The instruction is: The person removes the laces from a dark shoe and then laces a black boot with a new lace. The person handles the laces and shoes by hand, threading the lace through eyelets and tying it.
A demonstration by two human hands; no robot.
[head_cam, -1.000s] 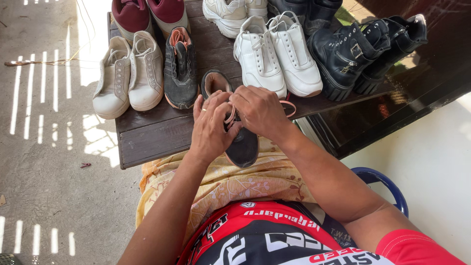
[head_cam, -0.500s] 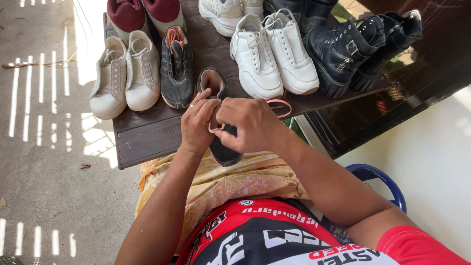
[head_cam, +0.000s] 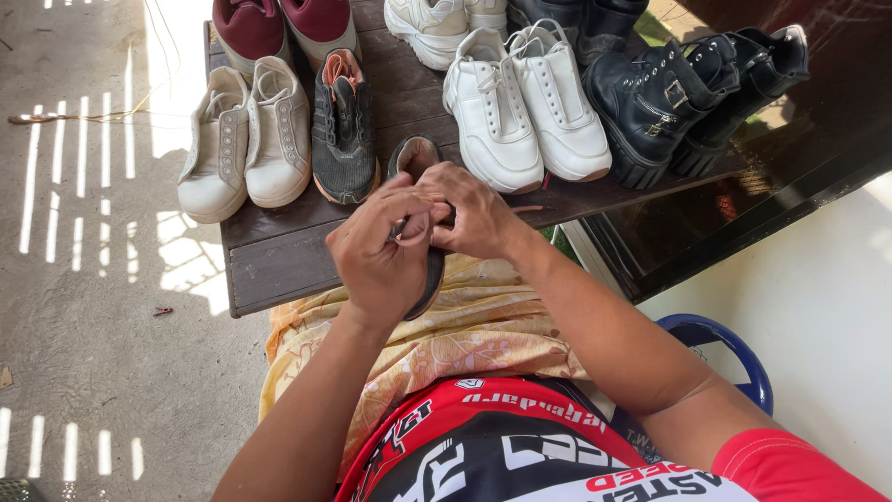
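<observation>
Item: dark grey low shoe with brown lining (head_cam: 420, 177), held over the near edge of the dark wooden slatted table (head_cam: 279, 260), heel opening turned away, toe end hidden beneath the hands. Left hand (head_cam: 381, 260) is closed around the shoe's upper from the left, thumb laid across the top. Right hand (head_cam: 469, 216) is closed over the same spot from the right, fingertips pinched against the left thumb; what is pinched there cannot be made out.

Handling: the work at the upper is judged best done with the shoe braced by the left hand while small pulls are made by the right.

Adjacent: a matching dark grey shoe with orange tongue (head_cam: 344, 130), just beside the held one; a pair of cream lace-up sneakers (head_cam: 240, 139) further left; a pair of white chunky sneakers (head_cam: 525, 107) to the right; black buckled ankle boots (head_cam: 678, 93) beyond; maroon shoes (head_cam: 279, 26) behind. A yellow patterned cloth (head_cam: 465, 344) is spread on the lap.
</observation>
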